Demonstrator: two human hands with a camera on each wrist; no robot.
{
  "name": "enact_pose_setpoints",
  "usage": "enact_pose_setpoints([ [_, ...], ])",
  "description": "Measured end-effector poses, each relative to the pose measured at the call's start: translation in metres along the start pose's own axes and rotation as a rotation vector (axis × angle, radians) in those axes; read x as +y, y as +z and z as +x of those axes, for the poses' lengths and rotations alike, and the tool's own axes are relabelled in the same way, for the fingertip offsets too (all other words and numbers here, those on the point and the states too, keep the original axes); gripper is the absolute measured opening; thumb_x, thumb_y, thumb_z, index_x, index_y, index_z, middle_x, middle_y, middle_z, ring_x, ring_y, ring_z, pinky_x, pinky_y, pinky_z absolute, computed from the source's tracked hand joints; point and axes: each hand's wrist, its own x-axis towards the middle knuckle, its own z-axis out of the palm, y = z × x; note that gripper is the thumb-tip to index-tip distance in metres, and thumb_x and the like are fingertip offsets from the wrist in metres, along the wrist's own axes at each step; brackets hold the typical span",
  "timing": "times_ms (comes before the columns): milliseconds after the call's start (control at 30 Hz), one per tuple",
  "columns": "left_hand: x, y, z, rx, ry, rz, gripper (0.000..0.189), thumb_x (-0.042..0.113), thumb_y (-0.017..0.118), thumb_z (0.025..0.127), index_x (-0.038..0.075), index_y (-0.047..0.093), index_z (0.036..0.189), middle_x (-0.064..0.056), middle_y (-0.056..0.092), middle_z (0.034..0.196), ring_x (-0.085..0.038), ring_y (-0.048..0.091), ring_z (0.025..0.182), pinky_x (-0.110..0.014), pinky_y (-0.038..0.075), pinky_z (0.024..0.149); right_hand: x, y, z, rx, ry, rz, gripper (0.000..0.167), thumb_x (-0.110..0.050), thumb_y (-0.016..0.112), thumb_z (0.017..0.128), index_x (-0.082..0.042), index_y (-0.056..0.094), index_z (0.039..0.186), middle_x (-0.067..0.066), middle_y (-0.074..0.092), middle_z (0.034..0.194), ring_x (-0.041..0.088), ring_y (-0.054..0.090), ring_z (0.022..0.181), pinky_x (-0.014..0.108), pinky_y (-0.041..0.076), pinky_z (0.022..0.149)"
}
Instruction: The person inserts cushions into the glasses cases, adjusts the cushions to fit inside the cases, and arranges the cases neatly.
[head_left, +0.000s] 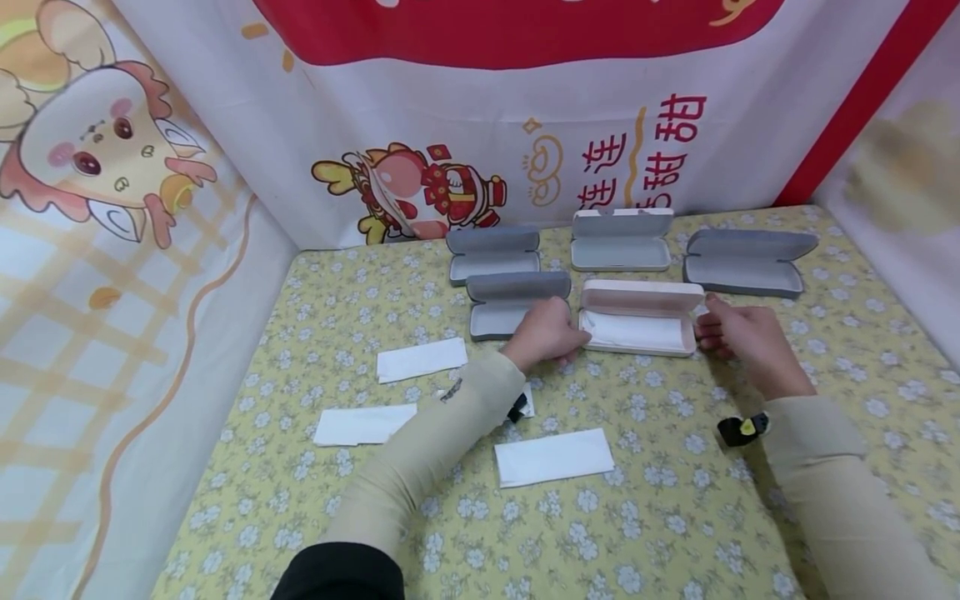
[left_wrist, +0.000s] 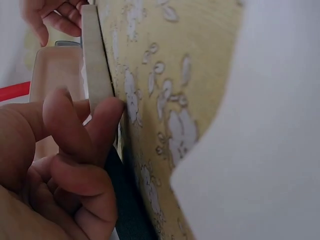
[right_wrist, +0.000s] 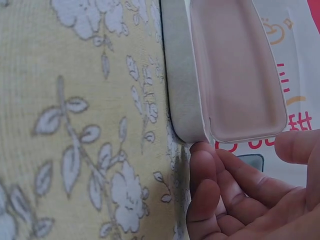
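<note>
A white glasses case (head_left: 637, 350) stands with its lid up on the cloth, a folded white paper (head_left: 633, 331) lying inside. My left hand (head_left: 549, 333) pinches the case at its left front corner, one fingertip against the front wall in the left wrist view. At the right end is my right hand (head_left: 746, 337); its bent fingertips (right_wrist: 202, 162) touch the end wall while the thumb stays off beside the lid. A grey glasses case (head_left: 495, 321), lid up, sits just left of the white one, partly behind my left hand.
Behind stand more opened glasses cases: a grey one (head_left: 495, 268), a white one (head_left: 621, 254) and a dark grey one (head_left: 742, 275). Folded white papers (head_left: 553, 458) lie in front and to the left, one partly under my left forearm. Cloth walls enclose the table (head_left: 675, 517).
</note>
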Motion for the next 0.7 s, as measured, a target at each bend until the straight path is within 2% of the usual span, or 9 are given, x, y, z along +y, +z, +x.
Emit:
enact_pose_setpoints([
  [133,0.0022,0.0016,-0.0014,0.045,0.02,0.068,0.04,0.021,0.068,0.094,0.003,0.069,0.058,-0.002,0.064,0.051,-0.019,0.064,0.045,-0.028,0.049,0.052,0.0014,0.0009,0.0001,-0.005,0.0,-0.004,0.087,-0.07,0.035,0.098,0.007,0.057,0.131,0.019,0.062,0.121,0.018,0.066,0.09,0.033,0.054,0.076],
  [300,0.0032,0.0011,-0.0015,0.038,0.011,0.083,0.04,0.021,0.067,0.093,0.006,0.068,0.056,-0.003,0.064,0.05,-0.019,0.063,0.045,-0.028,0.047,0.049,0.0014,0.0009,-0.0006,-0.006,-0.009,-0.009,0.085,-0.069,0.035,0.098,0.007,0.057,0.131,0.02,0.062,0.121,0.018,0.066,0.09,0.033,0.054,0.075],
  [500,0.0022,-0.0007,-0.0022,0.002,0.035,-0.001,0.045,0.027,0.065,0.095,0.003,0.067,0.057,-0.007,0.064,0.052,-0.027,0.062,0.046,-0.029,0.038,0.04,-0.0002,0.0007,-0.001,0.003,-0.008,-0.008,0.086,-0.068,0.032,0.099,0.008,0.057,0.13,0.02,0.062,0.12,0.019,0.066,0.089,0.034,0.054,0.075],
  [600,0.0012,-0.0003,-0.0027,-0.004,0.033,-0.053,0.052,0.036,0.063,0.097,0.001,0.068,0.059,-0.007,0.064,0.052,-0.028,0.063,0.047,-0.03,0.041,0.042,-0.001,0.0003,-0.0008,0.004,0.001,0.002,0.088,-0.07,0.029,0.099,0.008,0.057,0.13,0.019,0.063,0.118,0.019,0.066,0.089,0.034,0.054,0.076],
  [700,0.0005,0.0014,-0.0021,0.002,0.028,-0.066,0.057,0.044,0.063,0.098,0.001,0.068,0.061,-0.006,0.064,0.052,-0.026,0.065,0.048,-0.03,0.044,0.044,-0.0017,-0.0007,-0.0009,-0.002,0.016,0.011,0.09,-0.072,0.027,0.097,0.007,0.057,0.129,0.015,0.065,0.114,0.02,0.066,0.088,0.035,0.054,0.076],
])
